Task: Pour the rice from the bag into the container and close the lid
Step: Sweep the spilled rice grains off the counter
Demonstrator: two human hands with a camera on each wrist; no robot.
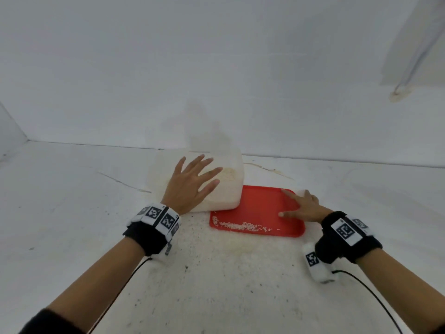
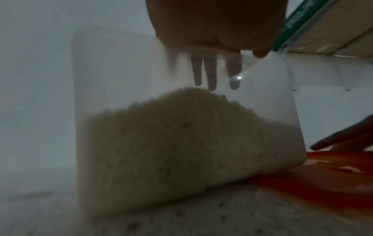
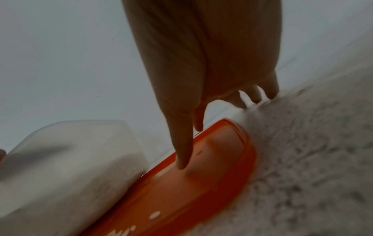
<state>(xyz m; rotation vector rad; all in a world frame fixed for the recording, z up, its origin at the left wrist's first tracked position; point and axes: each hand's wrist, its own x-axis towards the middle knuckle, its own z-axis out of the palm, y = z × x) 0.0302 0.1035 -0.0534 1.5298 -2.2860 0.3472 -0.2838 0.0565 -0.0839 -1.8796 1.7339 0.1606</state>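
A translucent white container (image 1: 228,191) holding a heap of rice (image 2: 181,143) stands at the table's middle. It is tilted, its right bottom edge resting on the red lid (image 1: 255,208). My left hand (image 1: 192,182) is spread flat over the container's open top with straight fingers (image 2: 210,75); I cannot tell whether it touches the rim. The lid (image 3: 181,191) lies flat on the table with a line of spilled rice (image 1: 240,225) along its near edge. My right hand (image 1: 303,206) rests on the lid's right side, thumb (image 3: 181,151) and index finger on top, the other fingers past the edge. No bag shows.
Loose grains and dark specks (image 1: 228,256) cover the white table in front of the lid. A white wall (image 1: 216,80) rises just behind the container. A small white object (image 1: 301,192) peeks out behind my right hand. A green-edged box (image 2: 302,20) shows up high.
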